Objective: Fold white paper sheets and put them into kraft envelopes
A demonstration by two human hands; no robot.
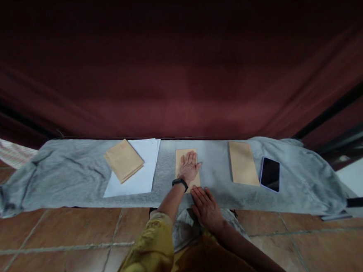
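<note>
A brown paper envelope (179, 156) lies flat on the grey cloth in front of me. My left hand (188, 168), with a dark band on its wrist, is pressed flat on it, fingers stretched out and pointing away from me. My right hand (207, 209) rests at the envelope's near edge, its fingers extended with the tips touching the lower corner. Neither hand grips anything. Part of the envelope is hidden beneath the left palm and wrist.
Left of my hands, brown folded paper pieces (124, 158) lie on white paper sheets (147, 182). To the right are a brown paper stack (243, 164) and a phone (270, 174). Grey cloth (78, 172) covers the narrow surface; a dark red curtain-like wall (178, 90) rises behind it.
</note>
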